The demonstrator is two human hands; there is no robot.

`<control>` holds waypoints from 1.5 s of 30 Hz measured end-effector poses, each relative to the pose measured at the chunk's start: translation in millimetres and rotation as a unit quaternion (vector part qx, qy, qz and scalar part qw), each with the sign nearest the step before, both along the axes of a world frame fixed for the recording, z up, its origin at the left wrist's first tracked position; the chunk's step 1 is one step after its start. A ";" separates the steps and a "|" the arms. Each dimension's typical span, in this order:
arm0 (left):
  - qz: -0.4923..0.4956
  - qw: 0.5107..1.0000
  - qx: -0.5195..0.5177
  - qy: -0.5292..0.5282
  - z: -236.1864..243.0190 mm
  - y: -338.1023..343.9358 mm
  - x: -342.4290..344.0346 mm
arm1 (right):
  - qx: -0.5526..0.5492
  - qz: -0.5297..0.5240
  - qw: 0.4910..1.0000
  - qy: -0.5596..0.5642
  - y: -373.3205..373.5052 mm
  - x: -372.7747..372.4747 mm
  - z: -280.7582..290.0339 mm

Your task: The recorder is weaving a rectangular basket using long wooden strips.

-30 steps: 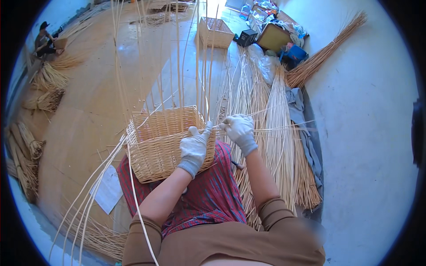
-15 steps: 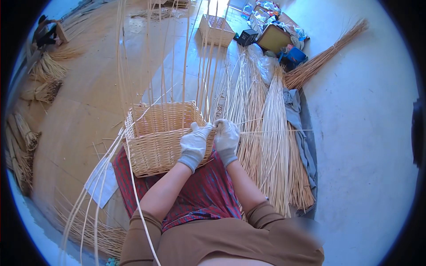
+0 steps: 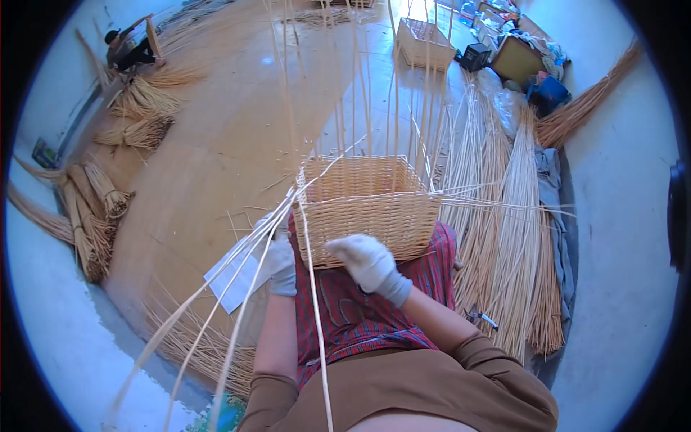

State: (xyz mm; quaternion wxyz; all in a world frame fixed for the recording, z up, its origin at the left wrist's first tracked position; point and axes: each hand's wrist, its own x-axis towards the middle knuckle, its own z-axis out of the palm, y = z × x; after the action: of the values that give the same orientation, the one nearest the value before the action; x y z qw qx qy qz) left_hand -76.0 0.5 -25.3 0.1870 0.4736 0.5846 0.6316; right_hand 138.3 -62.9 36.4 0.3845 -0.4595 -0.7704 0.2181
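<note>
A rectangular wicker basket [image 3: 367,227] rests on my lap, its tall uprights standing from the rim. Long pale willow rods [image 3: 243,248] fan out from its near left corner toward me. Behind them is my left hand [image 3: 279,263] in a white glove, beside the basket's left side; its fingers are partly hidden, so I cannot tell whether they grip anything. My right hand [image 3: 366,263], also gloved, is in front of the basket's near wall, fingers stretched leftward with nothing seen in them. More thin rods [image 3: 504,204] stick out from the right corner.
Bundles of willow rods [image 3: 515,266] lie on the floor to my right. More bundles [image 3: 93,216] lie along the left wall. A white sheet [image 3: 234,277] is on the floor beside my lap. Farther off are another basket [image 3: 425,45] and a seated person [image 3: 129,52].
My hands have left the basket's right corner: the left went to the rods at the left corner, the right down before the near wall. The view has swung left.
</note>
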 end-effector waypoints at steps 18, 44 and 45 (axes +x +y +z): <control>-0.520 0.794 -0.302 -0.093 81.2 75.3 -50.2 | 0.129 0.074 0.983 -0.110 -3.6 -38.9 52.6; -0.198 0.972 -0.091 -0.091 34.6 27.6 15.2 | -0.239 -0.130 0.812 0.517 52.9 50.2 -14.5; -0.143 0.976 -0.082 -0.142 37.5 13.4 25.9 | -0.211 -0.152 0.820 0.510 50.5 67.7 -26.9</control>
State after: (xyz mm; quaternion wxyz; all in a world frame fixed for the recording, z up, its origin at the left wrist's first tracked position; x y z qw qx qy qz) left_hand -50.0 13.9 12.2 0.3947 0.4407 0.5278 0.6094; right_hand 206.0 -12.4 9.4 0.6442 -0.4636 -0.3205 0.5171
